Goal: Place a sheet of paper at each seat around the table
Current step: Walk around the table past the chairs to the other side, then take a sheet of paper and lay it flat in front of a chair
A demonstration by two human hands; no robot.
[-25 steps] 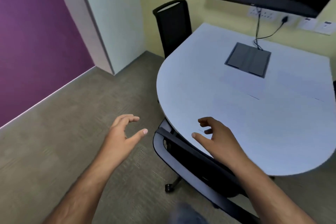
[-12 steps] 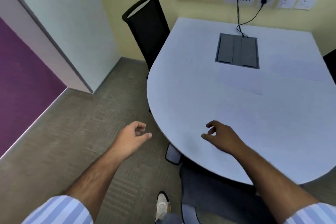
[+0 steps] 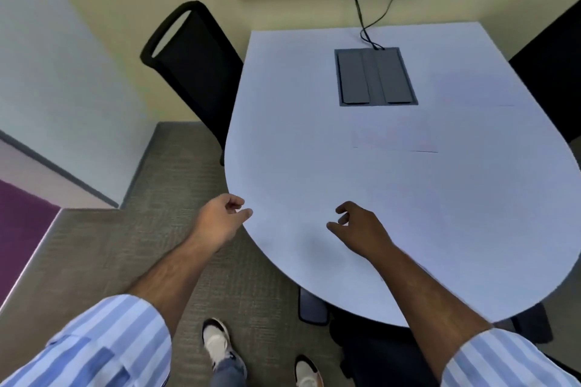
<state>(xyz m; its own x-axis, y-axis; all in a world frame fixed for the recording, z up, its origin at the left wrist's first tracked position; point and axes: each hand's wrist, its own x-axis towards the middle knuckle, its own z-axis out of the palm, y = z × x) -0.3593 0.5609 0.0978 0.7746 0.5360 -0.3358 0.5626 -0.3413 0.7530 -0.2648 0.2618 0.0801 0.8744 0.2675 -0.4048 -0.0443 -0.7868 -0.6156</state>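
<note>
Faint sheet of paper (image 3: 394,135) lay flat mid-desk, just below grey cable box (image 3: 375,76); possibly second sheet (image 3: 471,89) toward right chair (image 3: 553,72), too pale to confirm. Judged partly done; left chair (image 3: 195,63) seat bare. Cable box lids shut, contents hidden. Left hand (image 3: 221,218) loosely curled, empty, at desk (image 3: 298,151) edge. Right hand (image 3: 358,226) loosely curled, empty, over desk.

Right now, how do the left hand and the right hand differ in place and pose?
The left hand hangs mostly over the carpet, its fingertips just at the rim of the white table; the right hand is fully over the tabletop. The left thumb points right toward the table; the right thumb points left. Both are empty, with fingers loosely curled, and both sleeves are blue-striped.
</note>
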